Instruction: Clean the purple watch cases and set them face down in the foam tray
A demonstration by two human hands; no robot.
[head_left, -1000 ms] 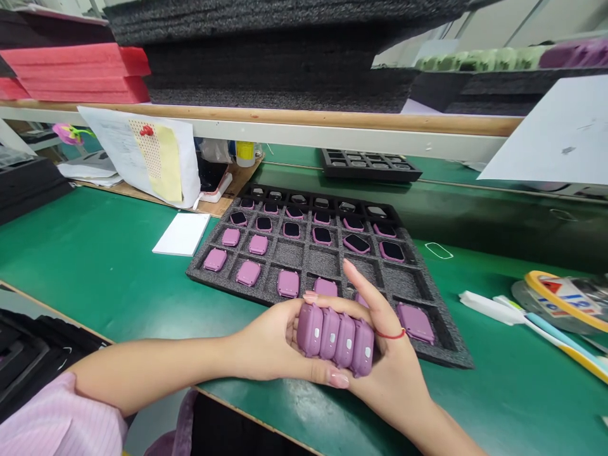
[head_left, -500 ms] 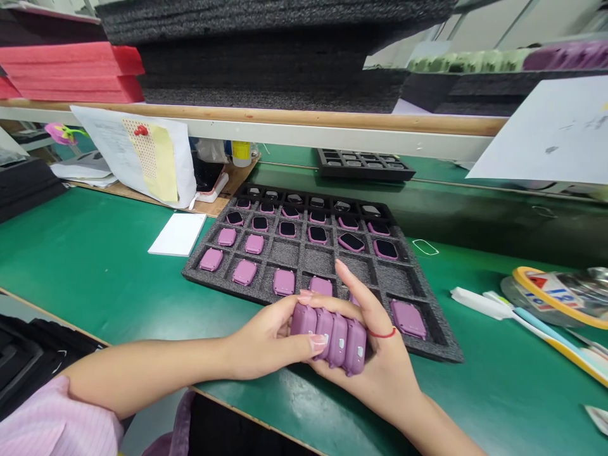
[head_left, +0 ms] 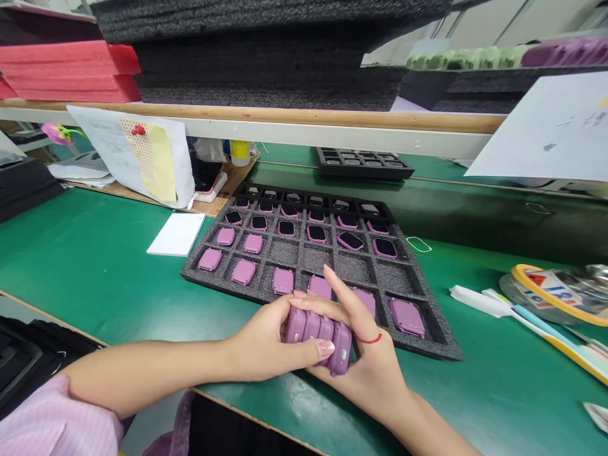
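Note:
A row of several purple smartwatch cases (head_left: pixel 341 349) stands side by side between my hands, above the front edge of a black foam tray (head_left: pixel 399 275). My left hand (head_left: pixel 268 339) grips the row from the left, its thumb lying across the near sides. From the right, my right hand (head_left: pixel 375 364) is closed round the same cases, with its index finger stretched upward. Inside the tray, purple cases (head_left: pixel 407 316) lie back up in the two near rows, where several compartments hold nothing. Farther rows hold purple cases with dark screens (head_left: pixel 384 247). My fingers partly hide the held cases.
A white paper pad (head_left: pixel 175 233) lies left of the tray. To the right are a toothbrush (head_left: pixel 479 301) and a jar with a yellow ring (head_left: pixel 546 292). A shelf edge (head_left: pixel 294 126) crosses above, with black foam stacks (head_left: pixel 270 69). A smaller tray (head_left: pixel 363 170) sits behind.
Both hands have shifted slightly left with the row of cases. My left thumb has slid right along the row, closer to its right-hand end.

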